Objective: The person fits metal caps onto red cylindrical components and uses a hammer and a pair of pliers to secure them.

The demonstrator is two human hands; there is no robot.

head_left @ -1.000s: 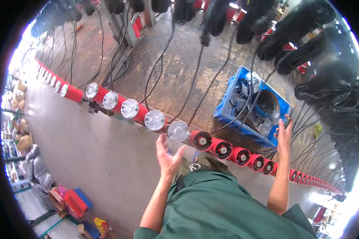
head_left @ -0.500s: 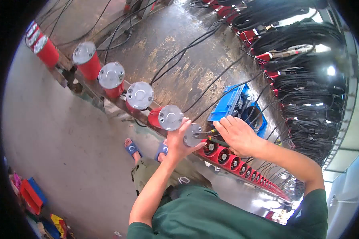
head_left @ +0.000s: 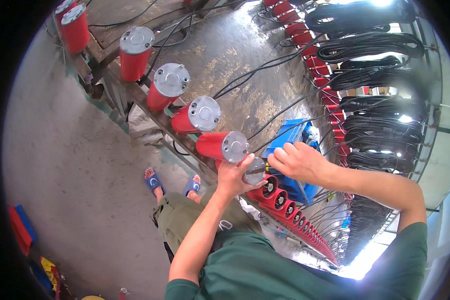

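My left hand (head_left: 232,179) is closed around a red cylinder, thumb and fingers at the rim of its grey round end cap (head_left: 255,176). My right hand (head_left: 301,163) is a closed fist on pliers (head_left: 267,167) with a bit of yellow on the handles, mostly hidden by the fingers. The dark jaws lie across the face of the cap; whether they grip anything there I cannot tell. Beside my left hand, another red cylinder (head_left: 212,145) with a grey cap leans tilted on the bench edge.
More capped red cylinders (head_left: 134,62) line the bench edge to the far left. Open-ended red cylinders (head_left: 280,200) run off to the right. A blue bin (head_left: 285,137) stands behind my right hand. Black cables cross the metal bench (head_left: 245,55); coiled cables (head_left: 370,47) hang at right.
The view has shifted, so the bench and cylinders sit differently in it. Both hands stay at the same capped cylinder. The plier jaws, spread over the cap before, now appear as one dark bar.
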